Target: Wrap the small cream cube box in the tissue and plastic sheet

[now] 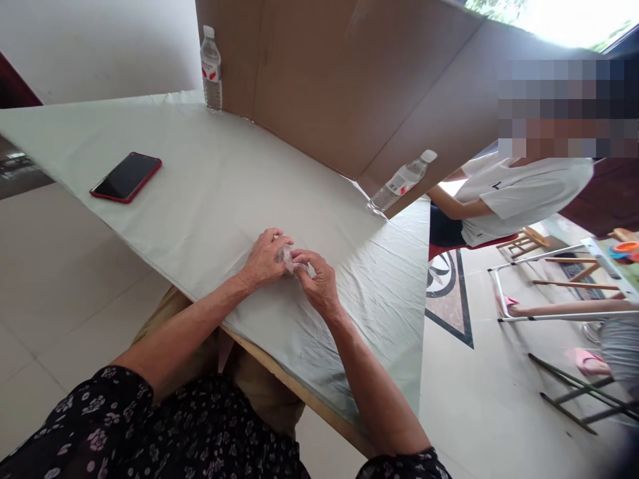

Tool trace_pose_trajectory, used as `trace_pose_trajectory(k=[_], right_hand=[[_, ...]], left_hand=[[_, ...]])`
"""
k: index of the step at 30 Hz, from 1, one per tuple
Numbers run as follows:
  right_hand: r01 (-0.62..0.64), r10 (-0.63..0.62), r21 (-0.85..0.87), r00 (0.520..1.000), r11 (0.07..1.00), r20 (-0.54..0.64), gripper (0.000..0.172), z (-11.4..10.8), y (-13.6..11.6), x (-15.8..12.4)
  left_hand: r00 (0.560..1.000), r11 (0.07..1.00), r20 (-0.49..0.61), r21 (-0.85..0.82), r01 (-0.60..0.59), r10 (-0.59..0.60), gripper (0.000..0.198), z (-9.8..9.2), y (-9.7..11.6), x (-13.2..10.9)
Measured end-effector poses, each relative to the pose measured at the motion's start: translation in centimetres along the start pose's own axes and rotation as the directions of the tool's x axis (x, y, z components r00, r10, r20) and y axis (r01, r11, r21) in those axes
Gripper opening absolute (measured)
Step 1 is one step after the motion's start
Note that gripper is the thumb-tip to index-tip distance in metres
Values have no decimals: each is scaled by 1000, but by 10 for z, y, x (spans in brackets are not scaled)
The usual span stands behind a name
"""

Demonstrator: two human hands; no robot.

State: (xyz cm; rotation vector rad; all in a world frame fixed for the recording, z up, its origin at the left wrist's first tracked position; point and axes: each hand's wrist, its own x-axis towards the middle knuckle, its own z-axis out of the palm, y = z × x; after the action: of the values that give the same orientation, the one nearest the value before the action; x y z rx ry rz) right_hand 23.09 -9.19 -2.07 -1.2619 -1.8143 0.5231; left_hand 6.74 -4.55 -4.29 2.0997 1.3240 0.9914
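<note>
Close to the table's near edge, my two hands meet over a small, crumpled, clear-whitish piece that looks like thin plastic (288, 258). My left hand (267, 258) is closed around its left side, with the fingers curled. From the right, my right hand (318, 278) pinches the other side between thumb and fingers. Part of the piece is hidden by my fingers, so its exact kind cannot be made out. Both hands rest at or just above the pale tablecloth (210, 179).
A phone in a red case (126, 177) lies at the left. One water bottle (211, 70) stands at the back, another water bottle (403, 181) by the right end of a brown cardboard panel (344, 80). Beyond it sits a person in a white shirt (532, 196).
</note>
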Motion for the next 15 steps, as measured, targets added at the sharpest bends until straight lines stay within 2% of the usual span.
trace_pose_trajectory(k=[4,8,11,15], right_hand=[[70,-70,0,997,998,-34,11,7,6,-10],[186,-185,1,981,983,-52,15,12,15,-17],[240,-241,-57,970,969,-20,25,14,22,-19],[256,-257,-86,966,963,0,32,16,28,-19]], left_hand=[[989,995,129,-82,-62,72,34,-11,-8,4],[940,976,290,-174,-131,178,56,-23,-15,2],[927,976,309,-109,-189,214,69,-23,-17,-4],[940,976,263,-28,-217,216,64,-17,-16,-8]])
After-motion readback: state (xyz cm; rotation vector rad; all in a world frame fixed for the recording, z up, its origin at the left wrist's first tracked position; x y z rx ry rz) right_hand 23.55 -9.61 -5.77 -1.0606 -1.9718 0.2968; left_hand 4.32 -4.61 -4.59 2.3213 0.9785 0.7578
